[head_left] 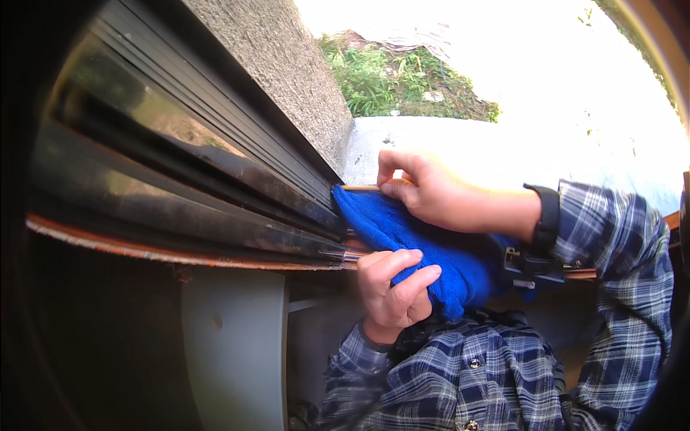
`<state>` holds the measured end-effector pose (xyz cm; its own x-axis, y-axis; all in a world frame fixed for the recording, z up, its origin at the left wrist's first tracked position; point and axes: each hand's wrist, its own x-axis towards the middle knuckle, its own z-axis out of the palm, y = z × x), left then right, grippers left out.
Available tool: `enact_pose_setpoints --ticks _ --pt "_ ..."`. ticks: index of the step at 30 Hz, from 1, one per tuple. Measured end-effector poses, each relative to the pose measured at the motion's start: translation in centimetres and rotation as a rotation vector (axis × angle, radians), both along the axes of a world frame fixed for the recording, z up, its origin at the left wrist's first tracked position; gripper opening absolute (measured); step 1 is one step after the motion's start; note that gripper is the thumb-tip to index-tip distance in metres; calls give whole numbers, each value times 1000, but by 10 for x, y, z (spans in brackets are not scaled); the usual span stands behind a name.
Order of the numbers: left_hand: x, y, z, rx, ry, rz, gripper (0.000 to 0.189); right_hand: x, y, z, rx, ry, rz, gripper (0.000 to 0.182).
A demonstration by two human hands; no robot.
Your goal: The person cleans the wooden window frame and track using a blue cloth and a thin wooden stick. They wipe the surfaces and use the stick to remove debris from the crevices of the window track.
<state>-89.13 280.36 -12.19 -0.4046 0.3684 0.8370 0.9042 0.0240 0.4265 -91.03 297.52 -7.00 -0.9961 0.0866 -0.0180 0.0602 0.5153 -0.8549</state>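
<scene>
My right hand (415, 183) pinches a thin wooden stick (361, 188) between thumb and fingertips. The stick's far end meets a corner of a blue cloth (426, 248) at the foot of a dark metal window frame (237, 102). Lower down, my left hand (396, 293) grips the same cloth in its curled fingers. The cloth drapes across the lower window track, hiding much of it and the stick's tip. A short stretch of metal rail (353, 256) shows beside my left hand.
Sliding window panes (178, 134) fill the left side. Beyond the frame are a rough stucco wall (291, 70), a pale outer ledge (372, 145) and green plants (377, 81). A black object with a buckle (525, 269) lies under my right forearm. A pale panel (237, 345) stands below the sill.
</scene>
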Motion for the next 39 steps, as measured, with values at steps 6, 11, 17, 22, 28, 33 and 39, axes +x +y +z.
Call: enact_pose_setpoints --ticks 6,11,17,22,28,33,39 --pt "-1 10 17 -40 55 -43 34 50 37 31 -784 -31 -327 14" --pt "3 33 20 -72 93 -185 27 97 70 27 -694 -102 -463 16" --pt "2 38 21 -105 229 -418 24 123 83 42 -617 -106 -437 25" --pt "9 34 12 -137 276 -567 25 120 96 21 -276 -281 -339 37" --pt "5 35 20 -174 296 -612 25 85 98 -4 -210 -272 -206 47" --pt "5 39 22 -149 284 -612 24 62 157 2 871 -86 -509 23" --pt "3 38 21 -125 252 -624 25 81 116 31 10 -268 -135 42"
